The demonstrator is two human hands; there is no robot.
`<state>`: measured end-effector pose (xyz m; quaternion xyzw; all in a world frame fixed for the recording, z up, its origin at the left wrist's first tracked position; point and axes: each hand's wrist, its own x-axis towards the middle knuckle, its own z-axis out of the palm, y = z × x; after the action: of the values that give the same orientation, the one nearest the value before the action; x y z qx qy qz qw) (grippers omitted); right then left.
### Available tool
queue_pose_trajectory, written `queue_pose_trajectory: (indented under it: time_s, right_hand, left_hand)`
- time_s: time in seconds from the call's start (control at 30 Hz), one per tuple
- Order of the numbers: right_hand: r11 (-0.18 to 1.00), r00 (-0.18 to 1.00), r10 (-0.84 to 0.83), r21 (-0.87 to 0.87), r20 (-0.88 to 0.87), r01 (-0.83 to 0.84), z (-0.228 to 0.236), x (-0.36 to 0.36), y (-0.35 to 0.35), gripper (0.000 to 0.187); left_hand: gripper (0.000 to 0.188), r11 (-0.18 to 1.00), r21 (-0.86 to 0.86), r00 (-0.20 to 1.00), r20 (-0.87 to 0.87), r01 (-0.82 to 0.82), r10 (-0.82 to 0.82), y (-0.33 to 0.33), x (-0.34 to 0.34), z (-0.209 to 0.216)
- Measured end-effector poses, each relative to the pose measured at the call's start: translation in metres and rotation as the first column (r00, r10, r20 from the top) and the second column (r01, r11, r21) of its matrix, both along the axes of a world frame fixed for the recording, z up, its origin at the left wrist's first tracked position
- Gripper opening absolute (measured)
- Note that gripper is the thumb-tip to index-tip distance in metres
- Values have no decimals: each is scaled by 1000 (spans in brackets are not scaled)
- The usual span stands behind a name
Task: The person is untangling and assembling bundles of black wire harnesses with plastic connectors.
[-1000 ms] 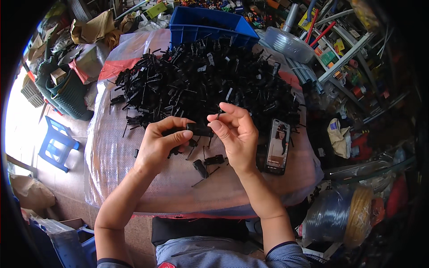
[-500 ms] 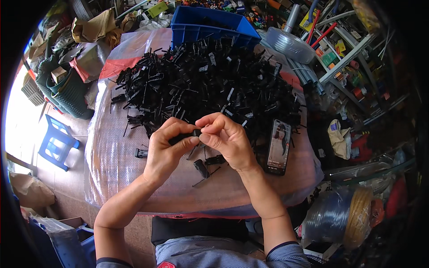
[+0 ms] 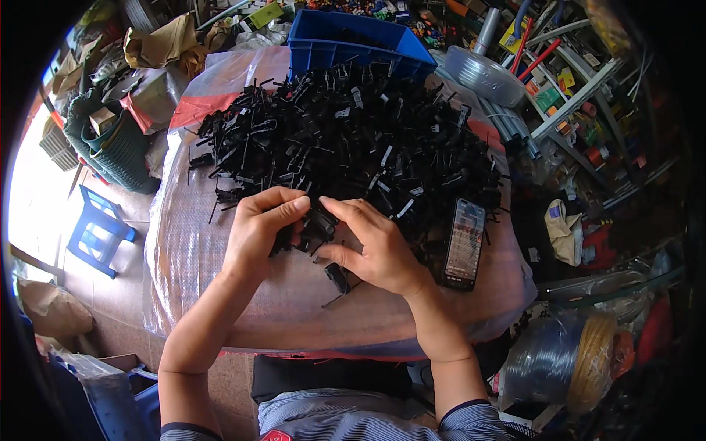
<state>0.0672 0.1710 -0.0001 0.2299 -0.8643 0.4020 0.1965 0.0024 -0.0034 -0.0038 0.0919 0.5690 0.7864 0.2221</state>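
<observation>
1. Plastic piece point(image 3: 318, 223), small and black, sits between our two hands just above the table, at the near edge of the big heap.
2. Our left hand point(image 3: 259, 231) is curled closed around one end of it, fingers folded over the top.
3. Our right hand point(image 3: 371, 246) pinches the other end with thumb and forefinger; the remaining fingers are loosely spread.
4. Just below the right hand, one loose black part point(image 3: 337, 277) lies on the table cover point(image 3: 220, 287), with a thin black strip beside it.
5. Behind the hands, the pile of black parts point(image 3: 353, 147) covers most of the table top, and it looks barely touched.
6. We judge the work to be near its start: only a piece or two lies apart from the heap, and nearly everything is left to handle.
7. A phone point(image 3: 464, 243) lies face up to the right of the pile, near our right wrist.
8. A blue bin point(image 3: 353, 37) stands at the far edge of the table, behind the heap.
9. A blue stool point(image 3: 99, 229) stands on the floor to the left.
</observation>
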Motion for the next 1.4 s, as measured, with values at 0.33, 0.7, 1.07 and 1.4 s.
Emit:
queue_pose_trajectory:
  time_s: [0.33, 0.7, 1.07, 1.4]
  right_hand:
    - [858, 915, -227, 375, -334, 350, -18, -3, -15, 39]
    - [916, 974, -227, 341, 13, 210, 5, 0, -22, 32]
    - [926, 786, 297, -364, 543, -98, 10, 5, 6, 24]
    - [882, 790, 303, -471, 533, -20, 5, 10, 4, 29]
  left_hand:
    - [18, 995, -94, 999, 17, 30, -28, 15, 13, -16]
    - [11, 976, 212, 987, 158, -41, 8, -6, -1, -15]
    - [16, 872, 489, 939, 300, 1, -169, -3, -39, -2]
    - [44, 908, 178, 843, -337, -380, 419, 100, -247, 138]
